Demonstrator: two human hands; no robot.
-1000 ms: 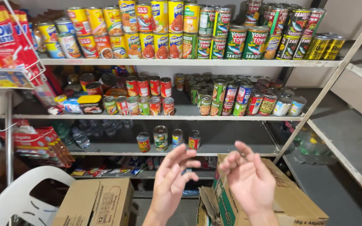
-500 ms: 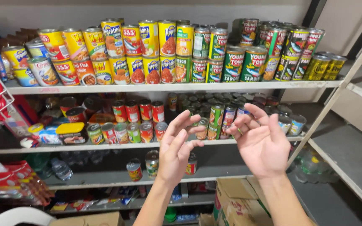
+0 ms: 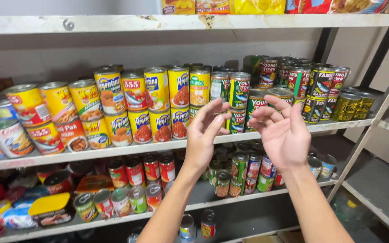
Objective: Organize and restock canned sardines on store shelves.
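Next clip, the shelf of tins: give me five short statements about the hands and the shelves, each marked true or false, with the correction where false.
1. Both hands are empty. True: the left hand and the right hand hold nothing.
2. The right hand grips a green tin. False: its fingers are spread and it touches no tin.
3. The yellow-labelled cans are stacked two high on their shelf. True.
4. The shelf below is bare. False: it carries red-labelled cans and green-labelled cans.
5. The hands are raised in front of the stacked cans. True.
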